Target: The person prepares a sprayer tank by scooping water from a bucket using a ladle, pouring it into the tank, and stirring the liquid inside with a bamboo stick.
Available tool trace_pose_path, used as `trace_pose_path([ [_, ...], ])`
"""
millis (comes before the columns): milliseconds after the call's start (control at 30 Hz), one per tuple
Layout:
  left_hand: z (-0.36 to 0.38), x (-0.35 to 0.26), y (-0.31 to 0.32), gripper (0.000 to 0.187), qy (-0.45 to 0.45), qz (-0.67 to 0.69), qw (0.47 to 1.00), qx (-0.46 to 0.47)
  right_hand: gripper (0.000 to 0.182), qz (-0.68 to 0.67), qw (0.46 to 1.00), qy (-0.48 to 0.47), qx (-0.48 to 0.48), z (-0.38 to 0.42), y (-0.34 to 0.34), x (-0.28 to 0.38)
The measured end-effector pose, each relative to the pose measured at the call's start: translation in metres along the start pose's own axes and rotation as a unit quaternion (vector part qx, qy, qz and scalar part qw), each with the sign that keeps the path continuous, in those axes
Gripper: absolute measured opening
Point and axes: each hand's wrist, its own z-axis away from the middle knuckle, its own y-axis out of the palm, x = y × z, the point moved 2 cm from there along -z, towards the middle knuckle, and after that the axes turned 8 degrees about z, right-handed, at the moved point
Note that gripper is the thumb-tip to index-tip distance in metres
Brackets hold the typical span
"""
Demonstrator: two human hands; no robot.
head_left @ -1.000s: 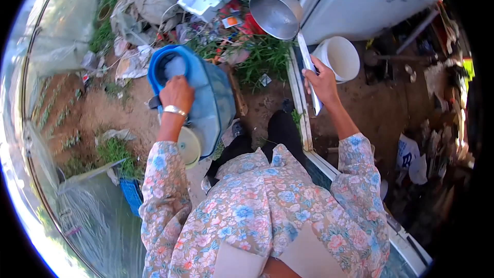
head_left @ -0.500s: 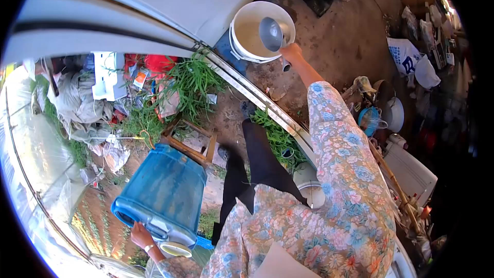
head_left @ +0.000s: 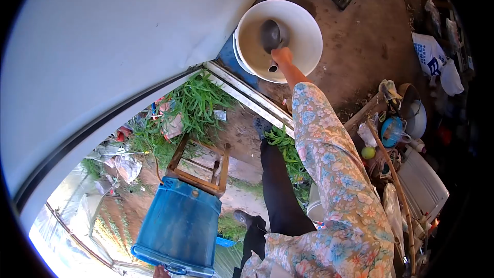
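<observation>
My right hand (head_left: pixel 281 57) is closed around the hollow handle of a grey metal ladle (head_left: pixel 270 36). Its bowl is down inside a white bucket (head_left: pixel 313 41), which holds cloudy, brownish liquid; whether the bowl touches the liquid is hard to tell. At the bottom edge, only part of my left hand (head_left: pixel 161 272) shows, its fingers closed on the rim of a blue plastic tank (head_left: pixel 177 221) that looks like a backpack sprayer. The tank rests by a wooden stool (head_left: pixel 221 175), with a thin brown hose at its corner. The tank's mouth is out of view.
A white door panel (head_left: pixel 128 36) fills the upper left, and a white metal sill (head_left: pixel 252 95) crosses between bucket and stool. Green plants (head_left: pixel 198 98) grow beside it. Right of my sleeve lie a wooden stick (head_left: pixel 393 170), a blue basin (head_left: pixel 392 129) and plastic bags (head_left: pixel 429 54).
My view has swung toward the bucket and door panel. The ladle sits lower in the bucket, its bowl turned. My left hand has slipped mostly out of the bottom of view.
</observation>
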Motion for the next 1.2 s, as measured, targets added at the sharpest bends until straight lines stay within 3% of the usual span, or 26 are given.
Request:
trace_pose_path([
  [133, -0.003, -0.021, 0.001, 0.023, 0.028, -0.037, 0.999, -0.005, 0.015, -0.024, 0.996, -0.027, -0.088, -0.045, 0.054, -0.017],
  [233, -0.006, -0.030, 0.001, 0.022, 0.049, -0.057, 0.997, -0.012, 0.024, 0.141, 0.990, -0.012, 0.001, -0.029, 0.060, -0.003],
  [333, -0.008, -0.035, 0.001, 0.022, 0.069, -0.071, 0.995, -0.019, 0.019, 0.185, 0.979, -0.084, -0.017, -0.021, 0.061, -0.001],
  [400, -0.010, -0.036, 0.005, 0.022, 0.085, -0.076, 0.993, -0.027, 0.014, -0.013, 0.976, -0.125, 0.176, -0.037, 0.050, -0.020],
  [433, -0.010, -0.036, 0.008, 0.022, 0.091, -0.077, 0.992, -0.032, 0.017, -0.110, 0.945, -0.147, 0.271, -0.043, 0.040, -0.025],
  [500, -0.009, -0.032, 0.009, 0.021, 0.112, -0.094, 0.988, -0.043, 0.013, -0.105, 0.920, -0.144, 0.349, -0.007, -0.005, -0.010],
  [567, -0.009, -0.019, 0.011, 0.021, 0.169, -0.169, 0.968, -0.073, 0.011, -0.247, 0.871, 0.063, 0.420, 0.015, -0.047, -0.010],
  [600, -0.008, -0.010, 0.012, 0.021, 0.198, -0.226, 0.950, -0.084, 0.011, -0.216, 0.888, 0.072, 0.400, 0.027, -0.070, -0.010],
  [633, -0.008, -0.003, 0.014, 0.021, 0.221, -0.286, 0.927, -0.103, 0.012, -0.186, 0.903, 0.080, 0.380, 0.044, -0.091, -0.009],
  [733, -0.018, -0.047, -0.001, 0.022, 0.074, -0.156, 0.983, 0.058, 0.012, -0.125, 0.933, 0.032, 0.337, 0.145, -0.164, 0.012],
  [767, -0.003, -0.025, 0.003, 0.021, 0.150, 0.069, 0.984, -0.065, 0.011, -0.125, 0.932, 0.000, 0.339, 0.178, -0.185, 0.016],
  [800, -0.002, -0.034, -0.001, 0.019, 0.145, 0.083, 0.985, -0.043, 0.011, -0.123, 0.931, -0.034, 0.342, 0.208, -0.203, 0.020],
  [900, -0.004, -0.016, 0.006, 0.019, 0.259, 0.095, 0.955, -0.108, 0.013, -0.133, 0.929, -0.073, 0.336, 0.284, -0.245, 0.019],
  [1033, 0.005, -0.013, 0.000, 0.024, 0.267, 0.127, 0.951, -0.093, 0.018, -0.106, 0.923, -0.113, 0.353, 0.394, -0.273, 0.015],
  [1200, 0.016, -0.006, 0.004, 0.035, 0.224, 0.184, 0.956, -0.032, 0.029, -0.103, 0.867, -0.145, 0.466, 0.536, -0.259, 0.013],
])
